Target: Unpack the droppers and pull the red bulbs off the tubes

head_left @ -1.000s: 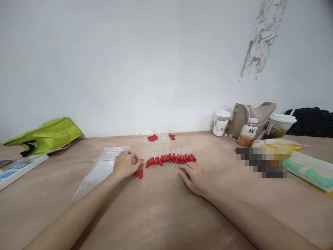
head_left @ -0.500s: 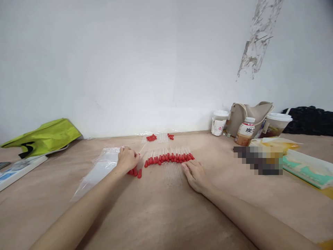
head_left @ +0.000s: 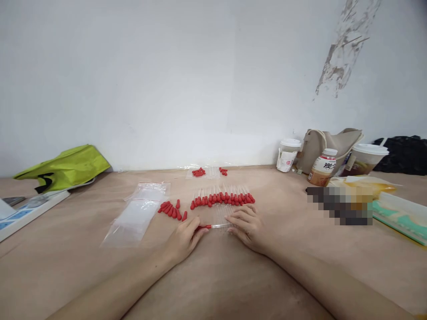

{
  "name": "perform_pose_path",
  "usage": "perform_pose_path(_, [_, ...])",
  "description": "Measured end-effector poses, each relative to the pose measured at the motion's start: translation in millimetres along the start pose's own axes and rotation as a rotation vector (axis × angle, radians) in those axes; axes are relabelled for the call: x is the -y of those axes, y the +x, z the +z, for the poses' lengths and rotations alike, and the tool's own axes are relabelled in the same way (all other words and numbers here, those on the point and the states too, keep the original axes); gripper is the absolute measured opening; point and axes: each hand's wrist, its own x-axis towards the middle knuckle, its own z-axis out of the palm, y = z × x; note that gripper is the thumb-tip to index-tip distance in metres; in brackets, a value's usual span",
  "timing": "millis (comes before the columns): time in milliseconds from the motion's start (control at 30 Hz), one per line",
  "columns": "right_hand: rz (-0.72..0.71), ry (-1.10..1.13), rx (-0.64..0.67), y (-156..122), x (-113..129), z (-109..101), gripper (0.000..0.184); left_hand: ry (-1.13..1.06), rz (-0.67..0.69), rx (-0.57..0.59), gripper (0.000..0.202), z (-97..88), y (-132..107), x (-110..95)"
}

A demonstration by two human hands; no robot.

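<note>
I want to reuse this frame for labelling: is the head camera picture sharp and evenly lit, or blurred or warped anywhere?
Head view: soft, even light, faint shadows under left hand and right hand; wide-lens warp bows the far edge of the table; a pixelated patch masks something at right; clear tubes barely show.

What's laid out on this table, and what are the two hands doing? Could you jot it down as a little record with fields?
Left hand: the left hand pinches a red cap at one end of a clear tube
Right hand: the right hand holds the tube's other end, low over the table
Nearby: row of red-capped tubes just beyond the hands; loose red caps and plastic bags to the left
Rest: green bag far left; lidded cup, bottle and beige bag by the wall, right
</note>
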Motion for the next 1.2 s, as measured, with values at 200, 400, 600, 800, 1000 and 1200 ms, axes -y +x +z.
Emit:
perform_pose_path(200, [-0.048,-0.037,0.082,6.4,6.1,5.1,0.02,-0.032,0.063,-0.065,0.015,-0.4,5.2,-3.9])
perform_pose_path(400, [-0.078,-0.041,0.101,8.8,12.0,1.3,0.022,-0.034,0.114,0.003,0.018,0.0,7.3,-4.9])
perform_pose_path(600, [-0.111,-0.042,0.094,6.2,12.3,-2.5,0.022,0.003,0.152,0.035,0.023,-1.5,3.9,-3.6])
perform_pose_path(800, [-0.089,-0.026,0.104,3.6,10.7,-1.3,0.021,-0.001,0.162,0.046,0.022,-3.3,4.0,-6.7])
perform_pose_path(1000, [-0.066,-0.002,0.111,0.4,9.9,-2.8,0.02,0.016,0.171,0.047,0.025,-1.5,4.3,-4.9])
perform_pose_path(1200, [0.079,-0.015,0.083,-5.4,-2.4,-11.1,0.025,-0.014,0.068,-0.012,0.021,-11.1,-1.5,1.7])
